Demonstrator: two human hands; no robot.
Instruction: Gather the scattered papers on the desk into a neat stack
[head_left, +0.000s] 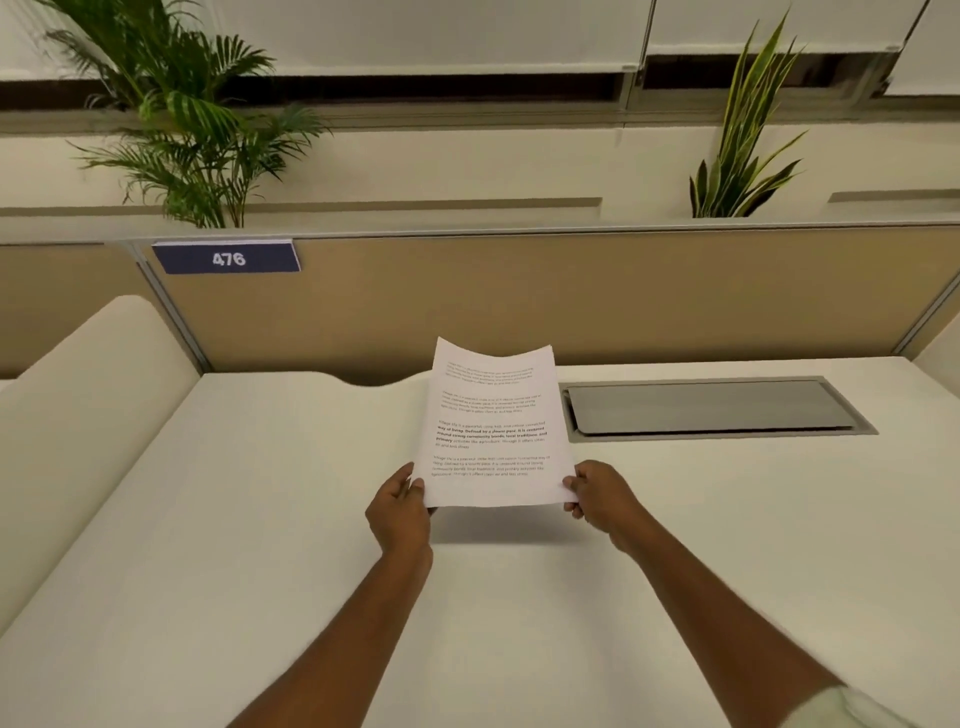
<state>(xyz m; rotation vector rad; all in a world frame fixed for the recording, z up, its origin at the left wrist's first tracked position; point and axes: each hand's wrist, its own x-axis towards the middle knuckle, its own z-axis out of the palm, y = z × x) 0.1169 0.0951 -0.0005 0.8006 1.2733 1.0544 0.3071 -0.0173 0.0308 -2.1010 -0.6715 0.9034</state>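
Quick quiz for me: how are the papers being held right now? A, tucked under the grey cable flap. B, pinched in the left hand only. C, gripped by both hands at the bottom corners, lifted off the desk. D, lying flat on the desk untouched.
C: the left hand and right hand each grip a bottom corner of the papers, which cast a shadow on the desk below.
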